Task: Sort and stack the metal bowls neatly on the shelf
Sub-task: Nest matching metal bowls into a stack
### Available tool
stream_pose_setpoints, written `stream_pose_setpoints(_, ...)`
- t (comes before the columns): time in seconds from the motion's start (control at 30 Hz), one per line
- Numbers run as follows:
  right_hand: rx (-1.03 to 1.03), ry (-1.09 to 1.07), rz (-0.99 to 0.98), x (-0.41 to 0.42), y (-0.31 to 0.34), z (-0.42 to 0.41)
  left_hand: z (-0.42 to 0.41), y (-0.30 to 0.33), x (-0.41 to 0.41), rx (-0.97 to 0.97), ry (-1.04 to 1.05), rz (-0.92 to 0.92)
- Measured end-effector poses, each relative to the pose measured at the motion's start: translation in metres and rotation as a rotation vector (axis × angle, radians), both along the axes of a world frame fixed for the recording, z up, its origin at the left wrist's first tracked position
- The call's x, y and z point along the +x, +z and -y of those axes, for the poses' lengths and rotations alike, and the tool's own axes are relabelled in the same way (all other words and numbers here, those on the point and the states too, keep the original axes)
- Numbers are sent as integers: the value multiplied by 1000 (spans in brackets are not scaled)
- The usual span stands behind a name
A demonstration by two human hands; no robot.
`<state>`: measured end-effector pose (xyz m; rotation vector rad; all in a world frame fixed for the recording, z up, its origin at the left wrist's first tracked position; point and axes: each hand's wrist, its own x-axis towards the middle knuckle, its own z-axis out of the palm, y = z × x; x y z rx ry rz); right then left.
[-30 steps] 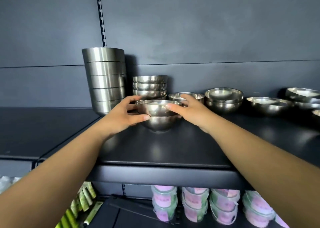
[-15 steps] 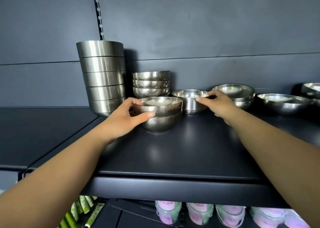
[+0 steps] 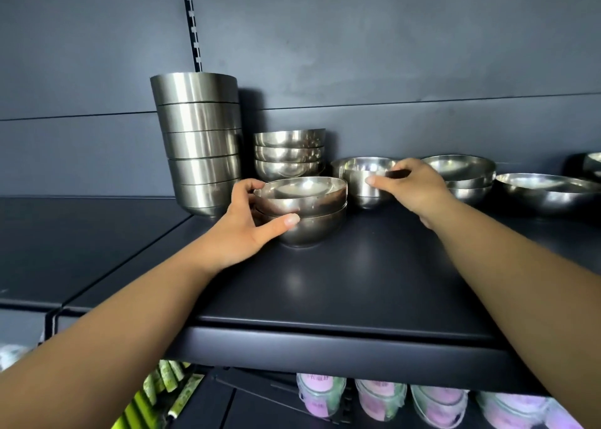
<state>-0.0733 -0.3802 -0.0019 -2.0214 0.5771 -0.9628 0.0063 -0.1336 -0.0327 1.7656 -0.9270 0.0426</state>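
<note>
Two nested round metal bowls (image 3: 309,214) stand on the dark shelf (image 3: 325,285), and my left hand (image 3: 247,230) grips their left side, thumb on the front and fingers over the rim. Just right of them sits a smaller single metal bowl (image 3: 357,181). My right hand (image 3: 413,184) holds it, thumb on its front wall and fingers over the far rim. Behind stand a tall stack of straight-sided metal bowls (image 3: 201,142) and a short stack of three round bowls (image 3: 289,155).
To the right stand a stack of wider shallow bowls (image 3: 461,175), a broad flat bowl (image 3: 546,191) and another bowl at the frame edge (image 3: 593,165). The shelf's front edge (image 3: 325,347) overhangs a lower shelf with lidded containers (image 3: 380,399) and green packages (image 3: 162,393).
My right hand left the nested pair, moved right and closed on the smaller single bowl. My left hand stays on the nested pair.
</note>
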Motion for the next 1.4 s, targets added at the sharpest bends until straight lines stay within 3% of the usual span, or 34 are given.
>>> stream_pose_setpoints(0.23, 146, -23, 339, -19, 22, -17, -3, 3, -5, -71, -96, -143)
stream_pose_setpoints(0.43, 293, 285, 532, -33, 37, -54, -18, 20, -19, -363, -45, -151)
stream_pose_setpoints(0.73, 266, 663, 379, -20, 41, -152, -70, 50, -18, -473, -65, -66)
stream_pose_setpoints(0.83, 282, 698, 277, -4, 24, -175, -95, 39, -18, -398, -25, -53)
stream_pose_setpoints(1.0, 148, 731, 167, 15, 3, -195, -127, 13, -4, -281, 257, -84)
stream_pose_setpoints(1.1, 34, 712, 112, 23, 0, -199, -134, 10, 3, -253, 276, -79)
stream_pose_setpoints(1.27, 160, 714, -89, 37, -7, -195, -134, 7, 16, -124, 302, -65)
stream_pose_setpoints(1.4, 98, 705, -167, 46, -13, -191, -131, 3, 26, -75, 309, -114)
